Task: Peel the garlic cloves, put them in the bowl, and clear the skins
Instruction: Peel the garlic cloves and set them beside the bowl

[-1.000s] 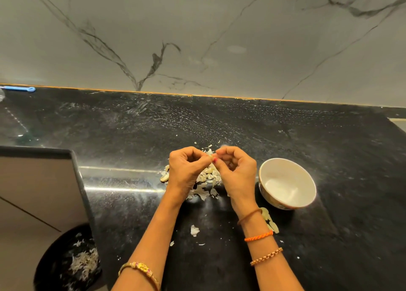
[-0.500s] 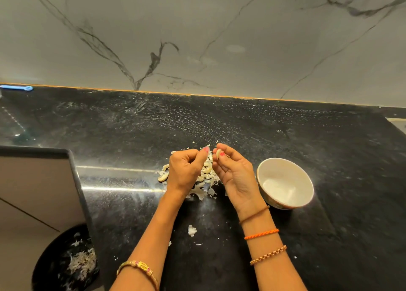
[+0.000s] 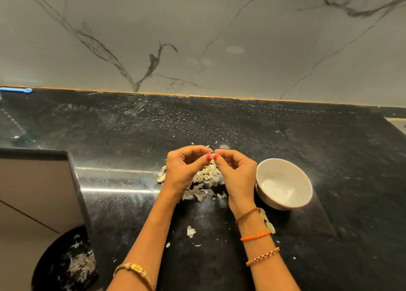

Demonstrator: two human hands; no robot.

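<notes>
A small garlic clove (image 3: pixel 211 153) is pinched between the fingertips of both hands, mostly hidden. Below the grip lies a heap of pale papery skins (image 3: pixel 204 182) and unpeeled cloves. The white bowl (image 3: pixel 283 183) stands upright right of the grip.

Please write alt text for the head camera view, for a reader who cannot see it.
Two hands, left hand and right hand, pinch a small garlic clove between their fingertips above a pile of garlic skins on a black countertop. A white bowl that looks empty stands to the right.
</notes>
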